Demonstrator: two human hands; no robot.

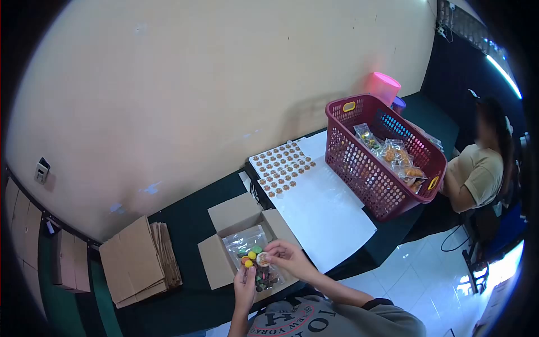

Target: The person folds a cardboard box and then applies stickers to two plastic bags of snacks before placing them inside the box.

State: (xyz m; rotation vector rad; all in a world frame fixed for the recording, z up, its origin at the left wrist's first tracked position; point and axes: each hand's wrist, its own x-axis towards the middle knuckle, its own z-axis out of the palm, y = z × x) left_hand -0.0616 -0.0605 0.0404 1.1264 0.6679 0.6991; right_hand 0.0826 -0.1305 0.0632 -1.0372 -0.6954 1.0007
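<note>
My left hand (244,287) is closed on the lower left side of a clear plastic bag (270,279) of colourful round sweets, yellow, green, orange and dark brown. Between the fingertips of my right hand (287,259) is a round sticker (262,259), held against or just over the bag's front; whether it touches cannot be made out. Beneath both hands stands an open cardboard box (216,259) with its flaps spread. Another clear bag (245,238) lies inside it. To the right, a white sheet bears rows of round stickers (279,167).
A maroon plastic basket (365,171) with packed snack bags (396,154) stands at the right, a pink container (384,87) behind it. Flattened cardboard boxes (135,261) lean at the left. Another person (480,168) is beyond the basket. A wall borders the dark green table.
</note>
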